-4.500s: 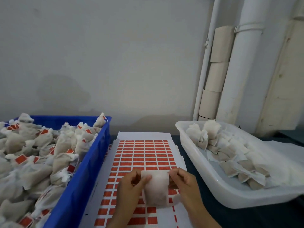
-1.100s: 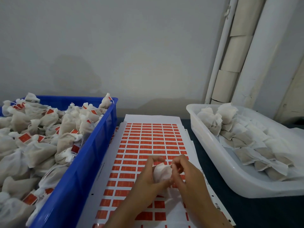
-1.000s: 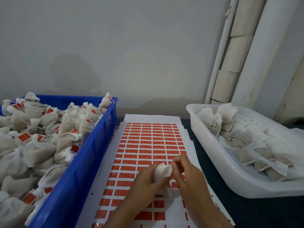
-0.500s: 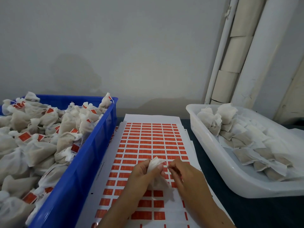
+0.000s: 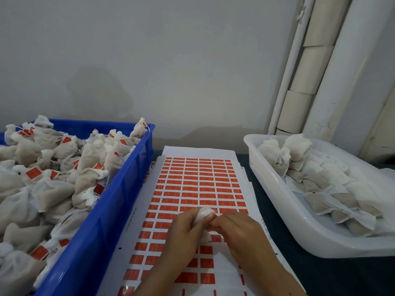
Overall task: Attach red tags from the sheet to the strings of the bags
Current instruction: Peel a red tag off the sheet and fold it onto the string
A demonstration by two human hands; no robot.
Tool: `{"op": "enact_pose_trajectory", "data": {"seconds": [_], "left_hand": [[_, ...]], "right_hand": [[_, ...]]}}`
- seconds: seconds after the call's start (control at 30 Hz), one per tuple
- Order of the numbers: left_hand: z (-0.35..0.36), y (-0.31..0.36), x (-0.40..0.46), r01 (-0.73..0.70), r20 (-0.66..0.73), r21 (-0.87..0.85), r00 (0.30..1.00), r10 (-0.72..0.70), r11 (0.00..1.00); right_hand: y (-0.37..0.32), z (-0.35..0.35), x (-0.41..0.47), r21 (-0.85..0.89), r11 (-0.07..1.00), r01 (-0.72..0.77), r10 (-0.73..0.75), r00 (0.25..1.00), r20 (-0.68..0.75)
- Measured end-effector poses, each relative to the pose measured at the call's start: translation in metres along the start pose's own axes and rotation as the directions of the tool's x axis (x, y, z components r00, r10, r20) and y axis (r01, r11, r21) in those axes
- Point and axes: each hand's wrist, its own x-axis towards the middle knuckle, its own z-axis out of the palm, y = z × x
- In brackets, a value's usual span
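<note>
Dark counter (image 5: 320,274), tag sheet (image 5: 198,184) in the middle, one bag in hand.
Above the sheet's near half, left hand (image 5: 183,231) grips a bunched white bag (image 5: 204,213); right hand (image 5: 233,226) pinches at its neck, string hidden. Probably cinching; next, peel a red tag onto the string.

Flat bag (image 5: 204,213) now bunched; hands (image 5: 210,229) closed together.
</note>
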Motion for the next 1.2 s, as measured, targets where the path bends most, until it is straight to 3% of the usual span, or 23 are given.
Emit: {"op": "enact_pose_trajectory", "data": {"seconds": [0.2,0.4,0.5,0.7,0.83,1.2], "left_hand": [[-0.002,-0.006,-0.001,-0.100,-0.014,0.177,0.995,0.104,0.979],[-0.006,-0.001,-0.001,0.080,0.082,-0.186,0.994,-0.066,0.979],[-0.008,0.002,0.001,0.084,0.032,-0.110,0.996,-0.081,0.990],[-0.010,0.004,0.003,0.047,0.101,-0.161,0.994,-0.031,0.986],[-0.012,0.004,0.005,0.039,0.052,-0.215,0.998,-0.028,0.976],[-0.014,0.003,0.006,0.073,0.057,-0.267,0.997,-0.060,0.961]], "right_hand": [[-0.007,0.000,0.001,-0.012,0.999,0.050,-0.051,0.995,-0.087],[-0.007,-0.004,0.003,-0.001,0.999,0.049,-0.049,0.991,-0.123],[-0.008,-0.006,0.002,-0.015,0.999,0.032,-0.033,0.994,-0.106],[-0.007,-0.008,-0.001,-0.034,0.999,-0.005,-0.001,0.986,-0.165],[-0.009,-0.007,-0.004,0.007,0.998,-0.068,0.068,0.991,-0.119],[-0.012,-0.001,-0.004,0.306,0.941,-0.147,0.189,0.975,-0.113]]}}
